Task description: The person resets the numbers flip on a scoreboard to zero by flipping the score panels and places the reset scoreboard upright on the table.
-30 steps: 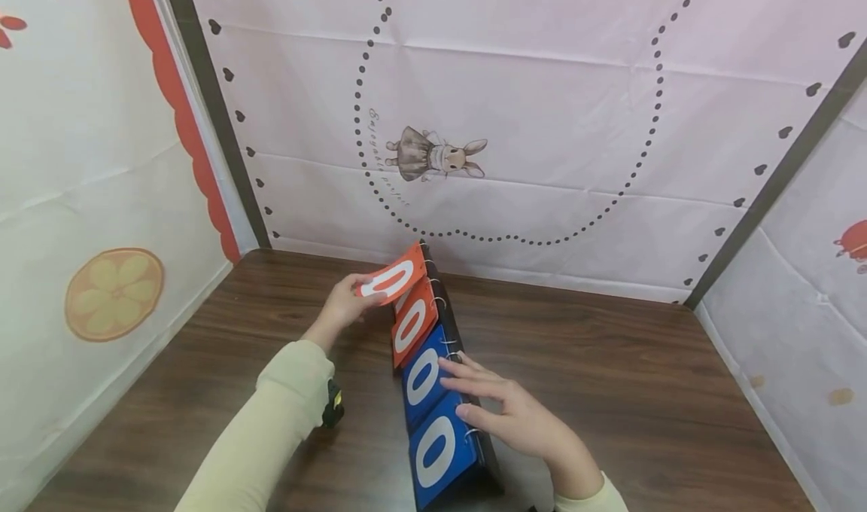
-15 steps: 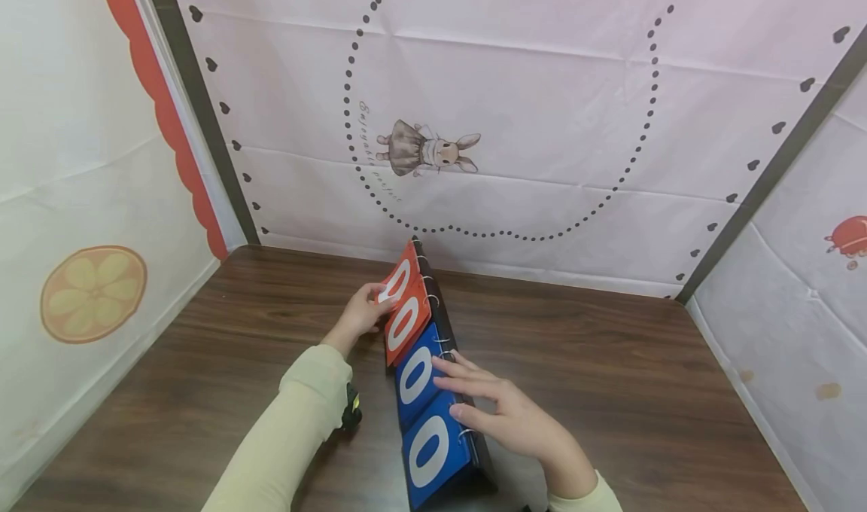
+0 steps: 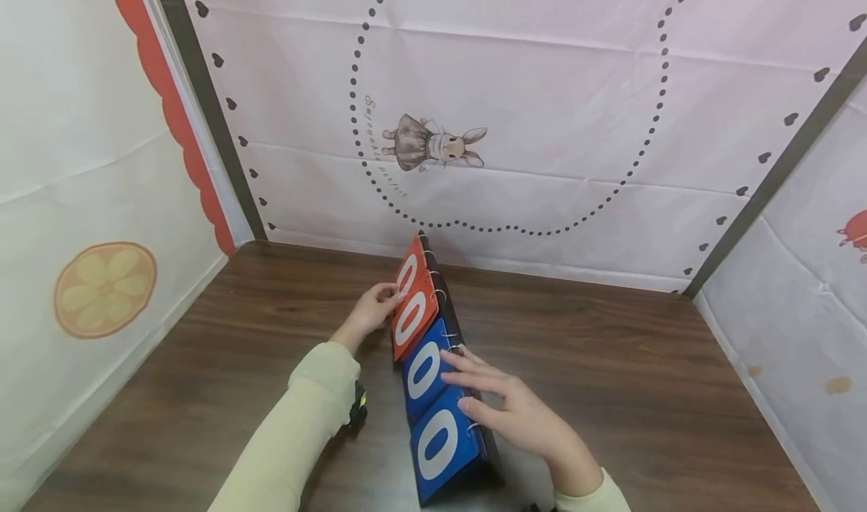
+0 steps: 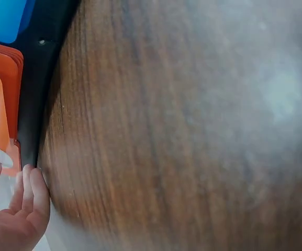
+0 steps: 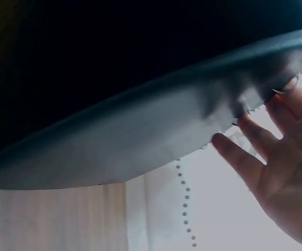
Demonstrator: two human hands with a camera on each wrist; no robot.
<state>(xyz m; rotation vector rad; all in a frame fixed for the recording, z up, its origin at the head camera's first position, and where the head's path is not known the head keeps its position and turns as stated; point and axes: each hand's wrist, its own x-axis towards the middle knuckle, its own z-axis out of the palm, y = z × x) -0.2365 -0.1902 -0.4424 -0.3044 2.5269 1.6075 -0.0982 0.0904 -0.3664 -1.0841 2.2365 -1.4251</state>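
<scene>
A black flip scoreboard stands tent-like on the table, with two red number cards and two blue number cards on rings, all showing a white 0. My left hand is at the lower edge of the far red card, thumb on its face and the other fingers by the board's edge. In the left wrist view the left hand shows the same hold. My right hand lies with fingers spread along the ridge beside the blue cards. In the right wrist view, its fingertips reach the ringed top edge.
The scoreboard stands on a dark wooden table. A pale cloth wall with a printed rabbit closes off the back. Cloth walls also rise at left, with an orange-slice print, and at right.
The far red card, earlier raised by my left hand, has come down to lie against the board. My left hand has moved right and slightly down with it. My right hand stays at the ridge.
</scene>
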